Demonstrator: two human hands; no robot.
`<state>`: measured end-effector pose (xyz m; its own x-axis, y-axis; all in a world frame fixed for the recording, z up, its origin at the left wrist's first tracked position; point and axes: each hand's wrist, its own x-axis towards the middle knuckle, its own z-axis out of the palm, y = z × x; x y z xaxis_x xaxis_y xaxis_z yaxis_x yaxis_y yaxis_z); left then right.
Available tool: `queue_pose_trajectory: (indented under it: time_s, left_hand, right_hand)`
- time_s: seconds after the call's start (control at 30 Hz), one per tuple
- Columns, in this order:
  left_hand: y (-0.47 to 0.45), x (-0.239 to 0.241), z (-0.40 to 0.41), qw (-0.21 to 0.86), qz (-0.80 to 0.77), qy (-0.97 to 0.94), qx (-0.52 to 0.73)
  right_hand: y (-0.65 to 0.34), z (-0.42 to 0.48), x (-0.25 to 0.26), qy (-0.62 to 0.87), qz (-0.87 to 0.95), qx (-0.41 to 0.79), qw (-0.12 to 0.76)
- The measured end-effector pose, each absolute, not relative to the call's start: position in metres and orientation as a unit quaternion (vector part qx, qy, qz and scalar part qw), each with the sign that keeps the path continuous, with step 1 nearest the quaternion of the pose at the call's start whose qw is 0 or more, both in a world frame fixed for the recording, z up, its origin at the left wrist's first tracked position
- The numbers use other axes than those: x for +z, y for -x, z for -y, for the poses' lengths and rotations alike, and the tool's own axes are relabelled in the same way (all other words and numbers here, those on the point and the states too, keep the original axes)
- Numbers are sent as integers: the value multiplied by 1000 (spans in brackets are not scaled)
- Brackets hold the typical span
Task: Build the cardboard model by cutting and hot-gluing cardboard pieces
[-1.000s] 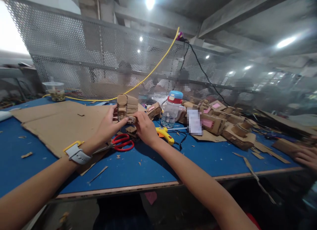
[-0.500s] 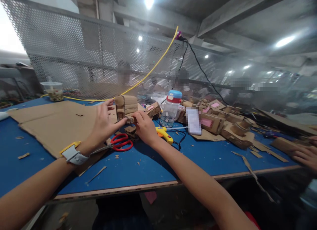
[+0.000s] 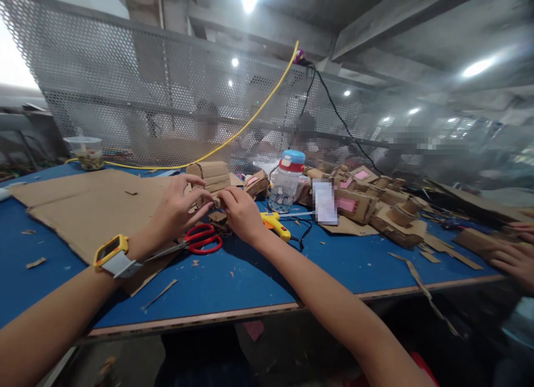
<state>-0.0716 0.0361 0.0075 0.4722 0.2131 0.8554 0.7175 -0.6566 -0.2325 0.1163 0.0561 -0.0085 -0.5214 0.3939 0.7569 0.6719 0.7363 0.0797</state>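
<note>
A small boxy cardboard model (image 3: 212,173) stands on the blue table behind my hands. My left hand (image 3: 178,204), with a watch on its wrist, is at the model's near left side, fingers curved and its thumb and fingertips close to a small cardboard piece. My right hand (image 3: 241,213) pinches that small cardboard piece (image 3: 216,200) at the model's front; most of it is hidden by fingers. Red-handled scissors (image 3: 203,238) lie just below the left hand. A yellow glue gun (image 3: 276,226) rests right of the right hand.
A large cardboard sheet (image 3: 95,203) covers the table's left. A water bottle (image 3: 287,181), a blurred phone-like panel (image 3: 326,202) and several cardboard models (image 3: 359,206) stand to the right. Another person's hand (image 3: 511,259) is at the far right. A plastic cup (image 3: 88,153) sits back left.
My left hand has turned and moved right, its fingers curling in from a spread pose toward the small piece and covering the model's left side. The right hand keeps its pinch.
</note>
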Motion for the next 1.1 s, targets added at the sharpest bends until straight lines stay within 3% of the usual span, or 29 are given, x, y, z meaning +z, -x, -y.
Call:
queue_pose_trajectory:
  time_s: [0.27,0.47,0.87,1.1]
  left_hand:
    - [68,11,-29,438,253,769,-392]
    - [68,6,-32,401,279,792,-366]
    - [71,2,-37,299,330,823,-353]
    - [73,1,-39,376,320,811,-314]
  right_hand:
    - [-117,-59,-10,293,850,-229,374]
    - [-122,-60,-8,281,847,-279,355]
    - [-123,-54,-3,304,862,-258,314]
    - [-123,-57,-4,279,864,-270,320]
